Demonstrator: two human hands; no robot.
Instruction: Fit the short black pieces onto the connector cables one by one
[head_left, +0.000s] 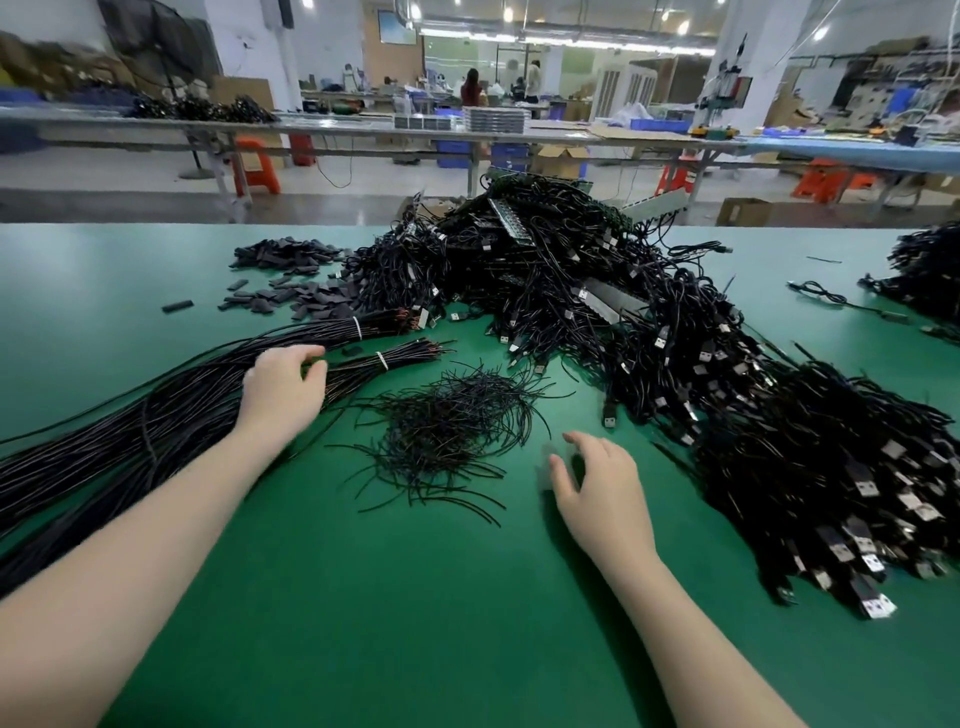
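Bundles of long black cables (156, 415) tied with white bands lie across the left of the green table (389, 597). My left hand (283, 387) rests on one bundle, its fingers curled over the cables near a white tie. A heap of short thin black pieces (447, 421) lies in the middle. My right hand (597, 486) hovers just right of that heap, fingers loosely spread and blurred, holding nothing. A big pile of black USB connector cables (675, 364) fills the right side. Short flat black sleeves (291, 275) lie scattered at the back left.
Another cable pile (924, 270) sits at the far right edge. Grey metal strips (654, 202) poke out of the top of the big pile. Beyond the table stand long workbenches (363, 130), orange stools and people at the back.
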